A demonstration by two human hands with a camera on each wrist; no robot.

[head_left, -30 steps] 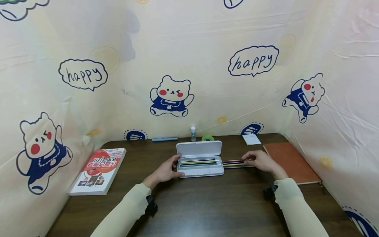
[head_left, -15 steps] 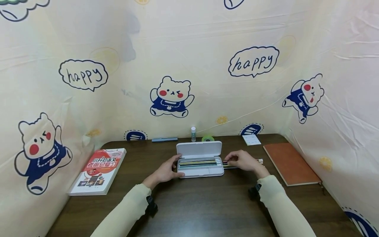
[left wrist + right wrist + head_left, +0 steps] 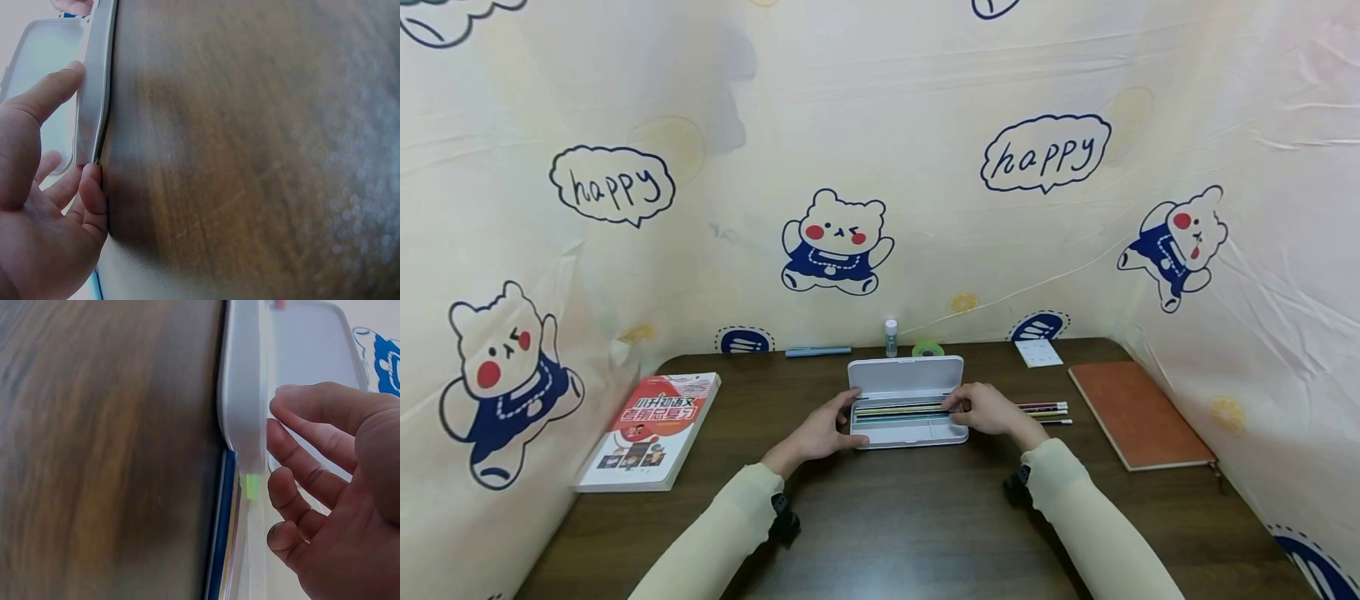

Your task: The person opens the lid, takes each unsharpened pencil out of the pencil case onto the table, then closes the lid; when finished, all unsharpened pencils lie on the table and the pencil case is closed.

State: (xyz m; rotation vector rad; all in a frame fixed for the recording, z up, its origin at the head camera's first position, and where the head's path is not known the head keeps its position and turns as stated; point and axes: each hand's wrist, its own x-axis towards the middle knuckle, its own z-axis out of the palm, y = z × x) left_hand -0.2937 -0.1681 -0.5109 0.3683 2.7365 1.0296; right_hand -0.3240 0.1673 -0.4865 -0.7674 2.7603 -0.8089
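Observation:
An opened white pencil case (image 3: pixel 891 437) lies mid-table, its lid (image 3: pixel 906 378) raised at the back. Several pencils (image 3: pixel 898 410) lie lengthwise inside. My left hand (image 3: pixel 817 430) grips the case's left end, thumb on the front rim and fingers round the end, as the left wrist view also shows. The right hand (image 3: pixel 991 410) is over the right end of the case, fingertips at the pencils. In the right wrist view its thumb and index fingertips are close together; whether they pinch a pencil is hidden. More pencils (image 3: pixel 1045 408) lie on the table beyond the case's right end, partly under this hand.
Behind the case are a glue stick (image 3: pixel 891 339), a green tape roll (image 3: pixel 928 350) and a blue pen-like stick (image 3: pixel 817 352). A book (image 3: pixel 651 429) lies at left. A brown notebook (image 3: pixel 1138 414) and a white card (image 3: pixel 1039 353) are at right.
My right hand has moved left from the pencils on the table to the case's right end, uncovering those pencils' right ends. The left hand and case have stayed in place.

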